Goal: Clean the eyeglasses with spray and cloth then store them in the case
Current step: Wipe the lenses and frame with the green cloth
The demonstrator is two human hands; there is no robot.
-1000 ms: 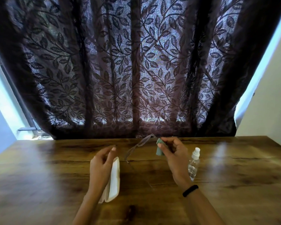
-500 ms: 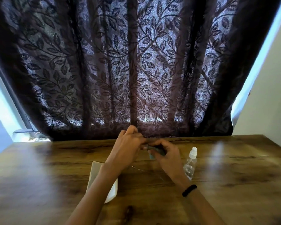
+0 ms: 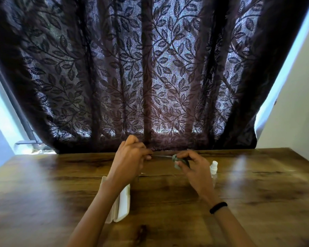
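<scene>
- Head view: we see the eyeglasses only as a thin, pale line of frame stretched level between the two hands, above the far edge of the wooden table about halfway along it. The lenses are too faint to make out.
- Our left hand has its fingers curled in, with the fingertips pinching the left end of that thin frame piece.
- Our right hand has thumb and fingers curled round a bunched grey-green cloth, which is pressed onto the right end of the visible frame piece.
- A small clear spray bottle with a white cap stands upright on the table just beside the right hand, on its right side and partly hidden by it.
- A white hard case lies lengthwise on the table nearer the front edge, partly under the left forearm. We cannot tell whether it is open or closed.
- A black wristband sits on the right wrist.
- A dark curtain with a leaf pattern hangs behind the table's far edge, with light coming through it.
</scene>
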